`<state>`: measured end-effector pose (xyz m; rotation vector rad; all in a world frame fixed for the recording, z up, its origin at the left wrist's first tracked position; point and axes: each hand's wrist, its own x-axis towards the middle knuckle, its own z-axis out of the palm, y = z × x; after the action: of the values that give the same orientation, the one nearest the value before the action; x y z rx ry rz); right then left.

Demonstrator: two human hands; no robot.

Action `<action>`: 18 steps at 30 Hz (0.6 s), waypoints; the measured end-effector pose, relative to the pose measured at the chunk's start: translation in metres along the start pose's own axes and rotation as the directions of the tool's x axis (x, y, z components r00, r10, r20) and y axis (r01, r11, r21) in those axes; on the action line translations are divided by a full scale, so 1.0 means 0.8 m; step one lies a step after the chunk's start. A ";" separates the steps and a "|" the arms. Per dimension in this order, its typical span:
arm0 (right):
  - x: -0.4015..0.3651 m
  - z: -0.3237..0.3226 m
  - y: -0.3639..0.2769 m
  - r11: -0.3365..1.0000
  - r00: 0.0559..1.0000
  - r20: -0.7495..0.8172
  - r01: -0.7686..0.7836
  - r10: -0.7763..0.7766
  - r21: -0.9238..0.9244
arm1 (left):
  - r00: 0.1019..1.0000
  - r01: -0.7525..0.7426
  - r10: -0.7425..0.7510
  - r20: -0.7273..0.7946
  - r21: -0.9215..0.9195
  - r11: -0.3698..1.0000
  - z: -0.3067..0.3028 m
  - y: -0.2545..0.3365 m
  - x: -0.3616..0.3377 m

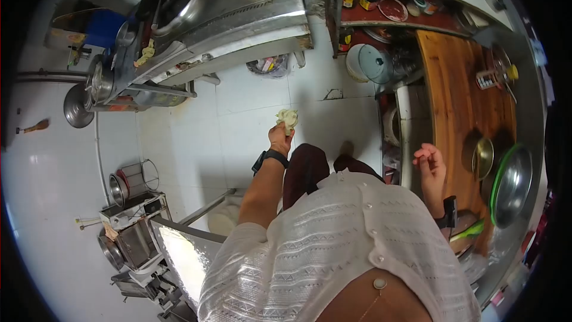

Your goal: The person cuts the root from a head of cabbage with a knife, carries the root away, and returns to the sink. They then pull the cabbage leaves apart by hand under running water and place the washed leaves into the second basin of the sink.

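My left hand point(279, 138) is held out in front over the floor, its fingers closed around a pale greenish-white bunch of vegetable pieces point(287, 119). The exact kind of vegetable is hard to make out. On the other side, my right hand point(430, 164) hovers beside the edge of the wooden board point(453, 101). Its fingers are loosely bent and apart, with nothing in them. A metal bowl point(484, 158) and a green-rimmed steel basin point(512, 186) stand on the board, to the right of that hand.
A steel stove counter point(238, 24) with a large wok point(179, 6) is at the upper left. Near its foot sits a plastic-lined waste basket point(268, 65). Shelves with a lidded pot point(368, 62) stand at the upper right; a steel rack point(137, 226) is at lower left.
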<state>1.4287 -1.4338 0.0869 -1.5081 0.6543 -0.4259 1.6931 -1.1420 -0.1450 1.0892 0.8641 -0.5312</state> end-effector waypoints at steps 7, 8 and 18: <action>0.087 0.045 -0.001 0.980 0.984 -0.130 -0.138 0.120 -0.140 | 0.761 -0.529 0.315 0.567 0.824 -0.202 0.029 0.088 0.107; 0.092 0.054 0.004 0.982 0.974 -0.183 -0.154 0.133 -0.105 | 0.726 -0.520 0.334 0.602 0.797 -0.306 0.030 0.096 0.139; 0.189 0.202 -0.022 0.906 0.932 -0.064 -0.363 0.358 -0.218 | 0.886 -0.444 0.065 0.459 0.881 -0.163 0.053 0.191 0.330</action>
<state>1.6489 -1.4059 0.0755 -1.5540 1.0065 -0.0847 1.9729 -1.1116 -0.2700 2.5233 -0.3431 -1.0021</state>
